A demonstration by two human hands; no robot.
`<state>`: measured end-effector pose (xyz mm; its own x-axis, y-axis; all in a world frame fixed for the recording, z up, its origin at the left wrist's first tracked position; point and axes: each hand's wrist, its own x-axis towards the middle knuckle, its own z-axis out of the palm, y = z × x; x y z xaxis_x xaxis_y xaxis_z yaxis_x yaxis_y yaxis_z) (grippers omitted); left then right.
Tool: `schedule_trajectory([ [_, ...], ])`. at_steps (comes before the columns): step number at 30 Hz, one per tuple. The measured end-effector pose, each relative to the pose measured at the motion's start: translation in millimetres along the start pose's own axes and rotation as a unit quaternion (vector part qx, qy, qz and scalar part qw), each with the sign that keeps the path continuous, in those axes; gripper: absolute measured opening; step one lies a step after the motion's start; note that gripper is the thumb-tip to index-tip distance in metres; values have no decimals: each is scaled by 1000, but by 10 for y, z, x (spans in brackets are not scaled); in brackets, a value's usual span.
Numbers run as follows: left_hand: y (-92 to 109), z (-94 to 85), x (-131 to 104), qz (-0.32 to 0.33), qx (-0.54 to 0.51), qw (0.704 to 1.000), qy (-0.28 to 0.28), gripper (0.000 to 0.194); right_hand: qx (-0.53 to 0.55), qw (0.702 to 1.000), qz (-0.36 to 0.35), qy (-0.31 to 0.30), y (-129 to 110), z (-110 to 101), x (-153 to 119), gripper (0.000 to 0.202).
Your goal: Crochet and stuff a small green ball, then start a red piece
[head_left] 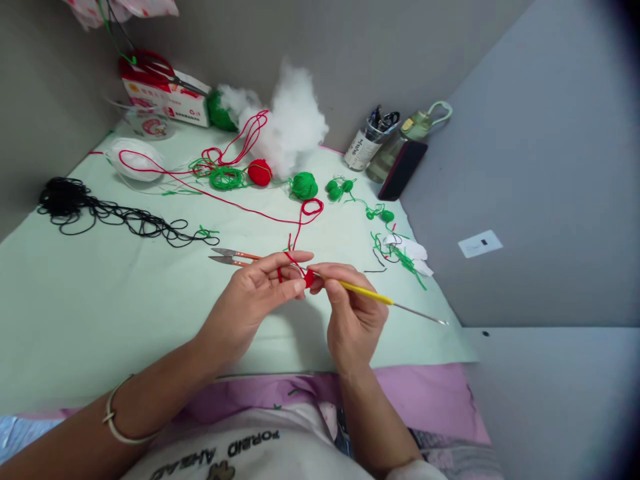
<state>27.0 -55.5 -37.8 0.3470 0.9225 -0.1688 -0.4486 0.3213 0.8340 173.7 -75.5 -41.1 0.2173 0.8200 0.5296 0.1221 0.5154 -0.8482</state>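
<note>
Between the fingertips of my left hand (260, 287) is a small red crochet piece (309, 279), pinched by thumb and finger. Red yarn (297, 233) runs over the raised left index finger and back across the table. My right hand (357, 303) grips a crochet hook (367, 291) by its yellow handle, its working tip at the red piece. The hook's other metal end points out to the right. Behind my left hand lie orange-handled thread snips (233, 257), blades to the left and partly covered by the fingers.
White stuffing (295, 123) is heaped at the back, near a red ball (260, 172) and a green yarn ball (304, 186). Black yarn (65, 200) trails on the left. A pen holder (363, 150), bottle (387, 157) and phone (403, 171) stand by the right wall. Yarn scraps (400, 257) lie right.
</note>
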Motion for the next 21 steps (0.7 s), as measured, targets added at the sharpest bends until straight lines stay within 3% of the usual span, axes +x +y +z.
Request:
schedule_trajectory([
  [4, 9, -3, 18, -2, -9, 1000, 10, 31, -47, 999, -16, -18, -13, -20, -14, 23],
  [8, -6, 39, 30, -38, -68, 997, 15, 37, -225, 960, -154, -57, 22, -37, -82, 29],
  [10, -16, 37, 38, -66, -106, 992, 11, 32, -256, 947, -181, -63, 38, -46, -94, 31],
  [14, 7, -18, 57, -72, -128, 989, 20, 25, -105, 993, -62, -7, 11, -76, -27, 20],
  [17, 39, -19, 53, -53, -107, 993, 12, 31, 7, 999, 38, 11, -17, -83, 23, 16],
  [19, 36, 19, 37, -26, -84, 996, 18, 38, 3, 999, 44, -2, -9, -65, 17, 16],
  [21, 10, 62, 22, -4, -71, 997, 30, 43, -78, 997, -21, -18, 24, -38, -18, 18],
])
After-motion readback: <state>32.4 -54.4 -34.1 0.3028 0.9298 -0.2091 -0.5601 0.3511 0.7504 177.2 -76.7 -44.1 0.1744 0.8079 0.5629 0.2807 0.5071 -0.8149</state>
